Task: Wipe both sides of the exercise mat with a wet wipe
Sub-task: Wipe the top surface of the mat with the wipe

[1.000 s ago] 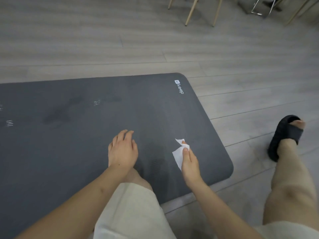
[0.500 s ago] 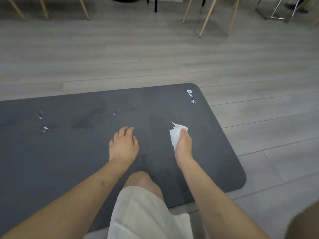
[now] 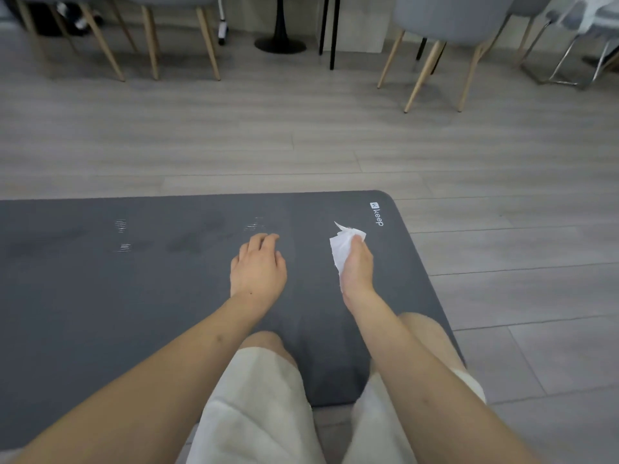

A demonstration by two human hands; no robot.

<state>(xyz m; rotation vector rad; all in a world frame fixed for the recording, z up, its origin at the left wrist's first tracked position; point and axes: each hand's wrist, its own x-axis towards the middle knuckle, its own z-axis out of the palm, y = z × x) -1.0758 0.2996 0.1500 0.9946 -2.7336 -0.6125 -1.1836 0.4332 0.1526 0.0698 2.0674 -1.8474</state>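
Wiping the mat's upper face, right-end strokes

Kneeling at the near long edge, the person has two knees in pale shorts [image 3: 264, 413] resting on or just over the exercise mat [image 3: 100, 313]. One mat, dark grey, lies flat on the wood floor [image 3: 502, 246], its right end with rounded corners in view, its left end running out of frame. One printed logo [image 3: 376, 214] sits near the far right corner.

Hands, two. Left hand [image 3: 259, 266]: fingers loosely bent, palm down, pressing on the mat and holding nothing, well placed to brace it. Right hand [image 3: 358, 266]: fingers curled round one bunched white wet wipe [image 3: 340, 249], which meets the mat just short of the logo.

Method, as judged: keep the left palm planted so the mat cannot creep; spread the wipe flatter for wider contact; work in overlapping lanes toward the far edge and corner. Several faint darker patches left of the hands may be damp or smudged; cannot tell. Underside presumably not yet done.

Beyond: chairs [image 3: 445, 35], at least three, and one round pedestal base [image 3: 279, 45].
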